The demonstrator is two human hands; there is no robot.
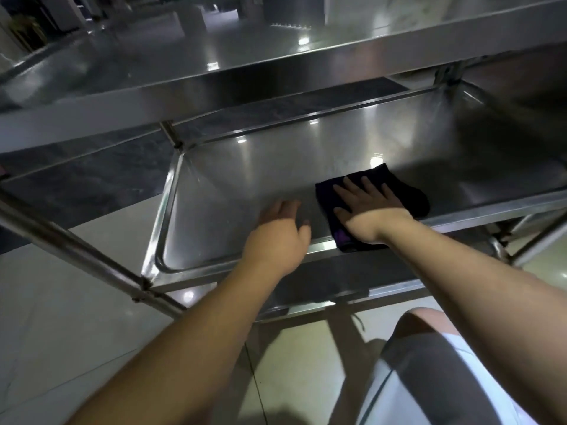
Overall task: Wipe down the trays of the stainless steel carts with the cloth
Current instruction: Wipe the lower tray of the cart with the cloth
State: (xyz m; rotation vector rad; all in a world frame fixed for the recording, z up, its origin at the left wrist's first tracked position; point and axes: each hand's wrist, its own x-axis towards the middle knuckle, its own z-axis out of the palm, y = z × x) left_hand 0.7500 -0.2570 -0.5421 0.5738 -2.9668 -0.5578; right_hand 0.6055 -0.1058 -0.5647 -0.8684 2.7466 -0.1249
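Observation:
A dark folded cloth lies on the middle tray of a stainless steel cart, close to the tray's near rim. My right hand presses flat on the cloth with its fingers spread and straight. My left hand is over the tray just left of the cloth, fingers relaxed and holding nothing; I cannot tell whether it touches the metal. One corner of the cloth hangs over the near rim.
The cart's top tray spans the view above and overhangs the middle one. A steel upright post runs diagonally at the left. A lower tray shows beneath. Pale tiled floor lies below, and my knee is at lower right.

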